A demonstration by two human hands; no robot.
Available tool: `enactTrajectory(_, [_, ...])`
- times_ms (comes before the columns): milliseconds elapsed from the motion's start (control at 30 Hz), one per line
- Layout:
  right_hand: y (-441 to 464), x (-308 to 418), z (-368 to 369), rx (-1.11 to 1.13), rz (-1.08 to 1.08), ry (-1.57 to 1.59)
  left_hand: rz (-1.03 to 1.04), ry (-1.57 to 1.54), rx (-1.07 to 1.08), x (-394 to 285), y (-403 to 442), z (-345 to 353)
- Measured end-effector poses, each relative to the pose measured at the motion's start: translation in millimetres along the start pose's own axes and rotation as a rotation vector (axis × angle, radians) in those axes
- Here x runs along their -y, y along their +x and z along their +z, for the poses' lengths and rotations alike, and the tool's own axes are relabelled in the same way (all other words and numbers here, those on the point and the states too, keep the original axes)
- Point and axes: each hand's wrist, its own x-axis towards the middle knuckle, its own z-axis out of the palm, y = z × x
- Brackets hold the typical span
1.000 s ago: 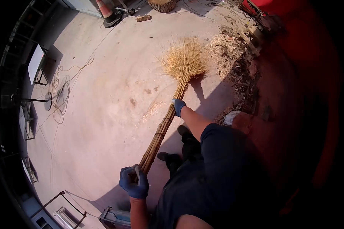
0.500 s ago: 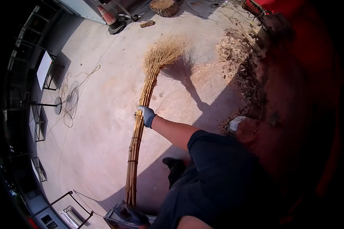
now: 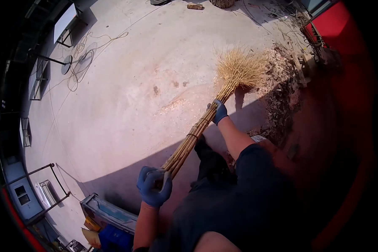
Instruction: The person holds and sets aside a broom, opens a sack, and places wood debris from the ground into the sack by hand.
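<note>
A large broom (image 3: 195,133) of bundled stalks, bound with dark bands, slants from lower left to upper right. Its bushy bristle head (image 3: 241,69) spreads over the edge of a heap of wood chips (image 3: 277,71). My right hand (image 3: 219,111), in a blue-grey glove, is closed around the stalks just below the bristles. My left hand (image 3: 154,187), gloved the same way, is curled around the butt end of the handle. Wood dust (image 3: 176,105) is scattered on the concrete left of the broom.
A grey crate (image 3: 109,212) and a blue box (image 3: 115,237) stand at lower left. Cord (image 3: 73,73) lies loosely coiled near a round-based stand (image 3: 66,65). Benches line the left side. A log (image 3: 221,3) and a small wood piece (image 3: 195,6) are at the top.
The broom has swung right, its bristles moving from open floor to the wood chip heap. Both hands moved with it; my left hand rose away from beside the crate. The view has shifted.
</note>
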Motion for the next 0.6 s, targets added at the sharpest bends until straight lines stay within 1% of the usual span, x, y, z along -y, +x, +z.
enactTrajectory(33, [-15, -7, 8, -0.028, -0.033, 0.036, -0.041, -0.003, -0.04, 5, -14, -10])
enactTrajectory(67, [-35, -17, 16, -0.061, -0.069, 0.076, -0.141, -0.072, -0.077, 16, -33, -21])
enactTrajectory(100, [-46, -32, 9, -0.029, -0.068, 0.071, -0.211, -0.094, -0.127, 21, -57, -37])
enactTrajectory(133, [-65, -56, 3, -0.03, -0.043, 0.045, -0.277, -0.116, -0.172, 26, -84, -54])
enactTrajectory(167, [-89, -87, 2, -0.076, -0.019, 0.089, -0.291, -0.108, -0.196, 34, -118, -70])
enactTrajectory(200, [-110, -118, -1, -0.119, 0.0, 0.138, -0.319, -0.034, -0.293, 42, -161, -85])
enactTrajectory(233, [-128, -150, -15, -0.112, 0.105, 0.113, -0.347, 0.04, -0.382, 49, -207, -99])
enactTrajectory(267, [-144, -184, -30, -0.106, 0.207, 0.091, -0.433, -0.002, -0.48, 54, -259, -109])
enactTrajectory(300, [-158, -220, -48, -0.054, 0.296, 0.022, -0.517, -0.045, -0.577, 57, -315, -120])
enactTrajectory(333, [-174, -255, -66, -0.007, 0.383, -0.046, -0.505, 0.012, -0.648, 49, -358, -135])
enactTrajectory(400, [-237, -317, -68, 0.05, 0.523, -0.106, -0.449, 0.088, -0.809, 38, -450, -166])
enactTrajectory(433, [-259, -349, -69, 0.037, 0.601, -0.19, -0.473, 0.083, -0.908, 30, -494, -183])
enactTrajectory(467, [-277, -381, -66, 0.029, 0.677, -0.275, -0.506, 0.208, -1.0, 8, -515, -195])
enactTrajectory(500, [-299, -410, -61, 0.061, 0.717, -0.309, -0.416, 0.36, -0.933, -16, -536, -214])
enactTrajectory(533, [-320, -435, -55, 0.088, 0.76, -0.342, -0.52, 0.544, -0.93, -30, -574, -233])
enactTrajectory(567, [-340, -460, -49, 0.157, 0.764, -0.361, -0.344, 0.717, -0.963, -56, -562, -238])
enactTrajectory(600, [-358, -481, -45, 0.223, 0.769, -0.381, -0.351, 0.721, -0.975, -78, -563, -244])
